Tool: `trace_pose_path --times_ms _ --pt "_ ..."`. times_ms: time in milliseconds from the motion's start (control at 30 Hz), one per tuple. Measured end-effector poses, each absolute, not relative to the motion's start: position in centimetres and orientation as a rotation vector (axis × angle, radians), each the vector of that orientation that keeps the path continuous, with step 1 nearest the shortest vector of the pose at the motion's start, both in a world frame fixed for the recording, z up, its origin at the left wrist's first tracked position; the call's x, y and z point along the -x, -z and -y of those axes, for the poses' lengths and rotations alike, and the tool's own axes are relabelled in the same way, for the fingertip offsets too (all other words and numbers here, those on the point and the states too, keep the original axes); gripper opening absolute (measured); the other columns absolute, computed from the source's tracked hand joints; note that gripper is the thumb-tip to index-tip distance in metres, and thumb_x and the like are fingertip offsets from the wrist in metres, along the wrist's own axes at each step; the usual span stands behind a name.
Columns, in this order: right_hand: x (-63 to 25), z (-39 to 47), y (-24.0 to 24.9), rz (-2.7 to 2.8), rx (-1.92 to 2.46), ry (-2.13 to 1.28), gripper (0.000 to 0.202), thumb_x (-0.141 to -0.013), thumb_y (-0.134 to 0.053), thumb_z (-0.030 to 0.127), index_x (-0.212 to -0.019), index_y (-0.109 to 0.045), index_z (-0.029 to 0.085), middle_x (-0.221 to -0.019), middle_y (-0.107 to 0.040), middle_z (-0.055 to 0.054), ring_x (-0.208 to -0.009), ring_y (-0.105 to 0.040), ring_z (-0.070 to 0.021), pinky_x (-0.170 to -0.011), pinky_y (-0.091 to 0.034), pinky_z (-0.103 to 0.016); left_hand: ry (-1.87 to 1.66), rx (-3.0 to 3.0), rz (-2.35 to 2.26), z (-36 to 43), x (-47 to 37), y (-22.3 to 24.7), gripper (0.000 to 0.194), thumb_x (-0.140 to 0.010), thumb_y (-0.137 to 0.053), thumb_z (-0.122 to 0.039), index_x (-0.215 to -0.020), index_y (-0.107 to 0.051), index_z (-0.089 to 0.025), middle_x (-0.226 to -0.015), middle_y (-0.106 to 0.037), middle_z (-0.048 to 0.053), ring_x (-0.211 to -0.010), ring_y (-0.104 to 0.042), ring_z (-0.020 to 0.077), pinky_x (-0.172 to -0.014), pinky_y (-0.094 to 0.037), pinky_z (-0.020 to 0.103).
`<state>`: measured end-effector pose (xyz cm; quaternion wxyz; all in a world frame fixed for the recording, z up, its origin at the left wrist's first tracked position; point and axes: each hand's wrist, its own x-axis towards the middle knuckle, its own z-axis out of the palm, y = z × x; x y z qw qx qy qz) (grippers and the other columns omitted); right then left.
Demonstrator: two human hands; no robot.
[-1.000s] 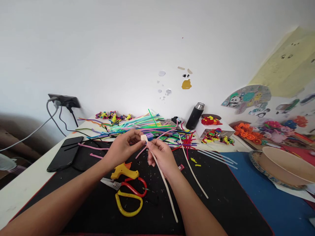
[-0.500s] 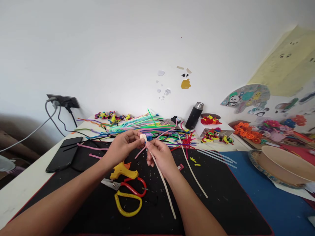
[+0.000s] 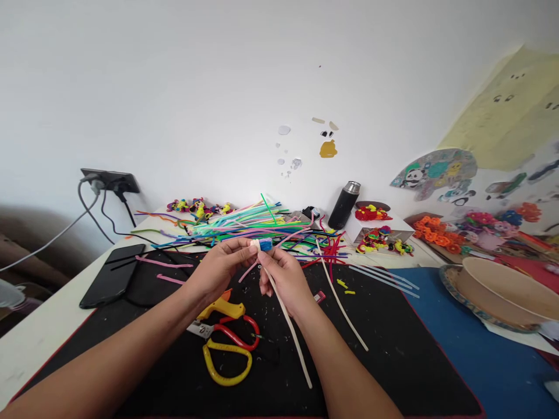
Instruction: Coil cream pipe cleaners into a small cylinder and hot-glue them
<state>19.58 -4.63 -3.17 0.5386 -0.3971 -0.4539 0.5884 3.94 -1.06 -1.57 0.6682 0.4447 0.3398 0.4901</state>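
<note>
My left hand [image 3: 225,262] pinches a small blue and cream piece [image 3: 264,244] between thumb and fingers, above the black mat [image 3: 384,372]. Close beside it, my right hand [image 3: 283,278] is closed on a cream pipe cleaner [image 3: 293,336], whose long end hangs down toward the front of the mat. The pipe cleaner's upper end meets the small piece between my fingertips; the exact join is hidden. Below my hands lie scissors [image 3: 227,381] with red and yellow handles and a yellow tool [image 3: 229,308], partly behind my left forearm.
A heap of colourful pipe cleaners [image 3: 244,224] lies along the wall. Another cream pipe cleaner [image 3: 340,305] is to the right. A phone [image 3: 109,279] rests at left. A black flask [image 3: 344,206], a white box [image 3: 395,230] and a bowl [image 3: 506,297] stand to the right.
The small piece has turned between my fingers, showing more of its blue side. My left hand has shifted slightly; the cream pipe cleaner remains in my right hand.
</note>
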Motion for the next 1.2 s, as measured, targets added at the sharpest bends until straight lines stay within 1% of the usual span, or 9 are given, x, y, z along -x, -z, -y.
trace_pose_path --times_ms 100,233,367,467,567,700,800,1000,1200 --pt "-19.6 4.6 3.2 1.082 0.949 -1.391 0.047 -0.079 -0.079 0.063 -0.078 -0.058 0.021 -0.05 -0.056 0.007 -0.037 -0.052 -0.0094 -0.035 -0.034 -0.018 -1.094 -0.953 -0.765 1.2 -4.0 1.5 0.036 -0.059 -0.102 -0.039 -0.076 -0.08 -0.016 -0.077 -0.071 0.002 -0.071 -0.06 0.0118 -0.073 -0.05 0.023" --pt "-19.7 4.5 3.5 1.106 0.959 -1.366 0.048 -0.08 -0.078 0.065 -0.079 -0.058 0.021 -0.05 -0.055 0.007 -0.037 -0.052 -0.0095 -0.035 -0.034 -0.018 -1.092 -0.926 -0.788 1.5 -4.1 1.3 0.039 -0.057 -0.103 -0.04 -0.073 -0.078 -0.015 -0.073 -0.066 0.0 -0.065 -0.054 0.0094 -0.066 -0.047 0.021" --pt "-19.7 4.4 3.9 1.149 0.981 -1.312 0.047 -0.085 -0.074 0.065 -0.082 -0.059 0.02 -0.05 -0.055 0.008 -0.037 -0.051 -0.0096 -0.035 -0.034 -0.018 -1.058 -0.944 -0.802 1.8 -4.3 1.1 0.042 -0.06 -0.1 -0.046 -0.067 -0.073 -0.015 -0.064 -0.058 -0.002 -0.058 -0.046 0.0086 -0.056 -0.039 0.021" --pt "-19.6 4.3 4.0 1.154 0.988 -1.282 0.047 -0.085 -0.074 0.064 -0.084 -0.058 0.021 -0.051 -0.055 0.008 -0.037 -0.052 -0.0098 -0.035 -0.034 -0.018 -1.022 -0.933 -0.818 2.1 -4.5 0.8 0.044 -0.06 -0.098 -0.046 -0.064 -0.067 -0.015 -0.061 -0.054 -0.003 -0.055 -0.041 0.008 -0.052 -0.033 0.022" --pt "-19.6 4.4 3.9 1.141 0.984 -1.281 0.045 -0.085 -0.074 0.062 -0.088 -0.058 0.021 -0.052 -0.056 0.008 -0.037 -0.052 -0.0096 -0.035 -0.034 -0.019 -1.0 -0.884 -0.836 2.4 -4.5 0.6 0.044 -0.059 -0.098 -0.044 -0.065 -0.066 -0.015 -0.063 -0.053 -0.003 -0.056 -0.041 0.008 -0.049 -0.028 0.021" --pt "-19.6 4.5 3.7 1.129 0.974 -1.294 0.044 -0.085 -0.075 0.06 -0.091 -0.059 0.02 -0.055 -0.058 0.008 -0.037 -0.052 -0.0093 -0.035 -0.034 -0.019 -0.99 -0.821 -0.836 2.6 -4.5 0.8 0.041 -0.061 -0.097 -0.042 -0.068 -0.066 -0.014 -0.066 -0.053 -0.003 -0.056 -0.042 0.008 -0.046 -0.025 0.02" --pt "-19.6 4.6 3.5 1.121 0.964 -1.289 0.044 -0.084 -0.076 0.061 -0.089 -0.059 0.02 -0.056 -0.059 0.007 -0.037 -0.052 -0.009 -0.036 -0.034 -0.019 -0.993 -0.78 -0.812 2.7 -4.7 1.0 0.039 -0.063 -0.096 -0.041 -0.072 -0.068 -0.014 -0.067 -0.053 -0.003 -0.056 -0.043 0.0078 -0.044 -0.024 0.019" --pt "-19.5 4.5 3.5 1.098 0.982 -1.287 0.045 -0.084 -0.077 0.061 -0.09 -0.059 0.02 -0.056 -0.06 0.007 -0.037 -0.052 -0.0091 -0.034 -0.034 -0.018 -1.005 -0.803 -0.799 2.5 -4.8 1.7 0.039 -0.065 -0.095 -0.043 -0.076 -0.071 -0.015 -0.071 -0.059 0.0 -0.06 -0.049 0.0098 -0.046 -0.031 0.019" --pt "-19.6 4.3 3.8 1.113 1.0 -1.28 0.046 -0.084 -0.076 0.062 -0.091 -0.059 0.02 -0.056 -0.059 0.007 -0.037 -0.053 -0.0096 -0.034 -0.035 -0.019 -1.05 -0.914 -0.838 2.2 -4.6 2.2 0.038 -0.068 -0.094 -0.045 -0.077 -0.072 -0.015 -0.069 -0.057 -0.001 -0.061 -0.05 0.0105 -0.049 -0.034 0.019"
